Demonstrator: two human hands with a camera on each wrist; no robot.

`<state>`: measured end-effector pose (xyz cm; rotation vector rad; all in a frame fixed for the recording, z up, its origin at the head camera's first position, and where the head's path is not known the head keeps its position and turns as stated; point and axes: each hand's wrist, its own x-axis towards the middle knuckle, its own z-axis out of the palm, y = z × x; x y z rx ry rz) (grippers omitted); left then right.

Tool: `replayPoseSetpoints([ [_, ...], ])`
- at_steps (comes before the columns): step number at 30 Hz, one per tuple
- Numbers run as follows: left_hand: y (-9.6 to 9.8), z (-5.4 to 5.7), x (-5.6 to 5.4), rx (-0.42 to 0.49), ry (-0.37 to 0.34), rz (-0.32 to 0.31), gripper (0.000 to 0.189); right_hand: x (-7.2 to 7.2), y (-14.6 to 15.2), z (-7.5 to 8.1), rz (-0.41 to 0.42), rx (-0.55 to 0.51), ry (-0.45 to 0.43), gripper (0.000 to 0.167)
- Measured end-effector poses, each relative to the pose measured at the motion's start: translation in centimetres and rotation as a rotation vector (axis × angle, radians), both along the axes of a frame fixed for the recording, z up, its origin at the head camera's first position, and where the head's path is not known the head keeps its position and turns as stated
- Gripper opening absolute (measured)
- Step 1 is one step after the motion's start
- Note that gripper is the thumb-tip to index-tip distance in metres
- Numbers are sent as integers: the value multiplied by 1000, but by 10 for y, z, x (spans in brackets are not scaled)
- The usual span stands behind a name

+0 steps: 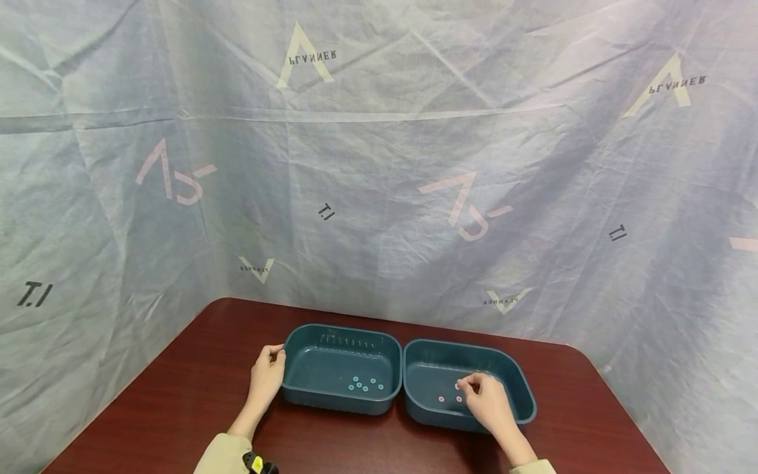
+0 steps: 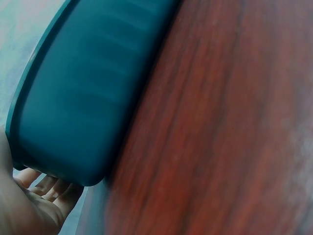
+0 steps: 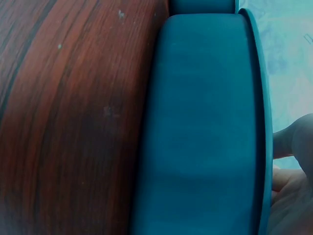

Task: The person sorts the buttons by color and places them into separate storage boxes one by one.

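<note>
Head view: right hand (image 1: 488,399) pinches 1 tiny pink disc (image 1: 457,386), left hand (image 1: 268,374) loosely touches teal tub (image 1: 337,400).

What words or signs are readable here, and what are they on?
"PLANNER": four times, flipped or reversed, on the grey fabric curtain; the lower two small and blurred.
"T.I": three times, black, same curtain.
"V": pale yellow, some inverted, same curtain.
Pink letter-like marks: same curtain, unclear.
Dark teal oblong plastic bins: no text visible.

Bright, even light in the head view, soft shadows draping the cloth (image 1: 568,197) at frame right; left wrist view, the table (image 2: 220,122) blurs toward lower right.
</note>
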<state>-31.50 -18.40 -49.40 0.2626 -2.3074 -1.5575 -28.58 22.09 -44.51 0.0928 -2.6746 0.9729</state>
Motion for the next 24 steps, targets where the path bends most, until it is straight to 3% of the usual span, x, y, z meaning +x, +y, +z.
replayPoseSetpoints([
  [11, 0, 0, -1, 0, 4, 8, 32, -4, 9, -3, -50, 32, -59, 13],
  [24, 0, 0, -1, -6, 9, 18, 32, -7, 20, -4, -86, 77, -62, 14],
])
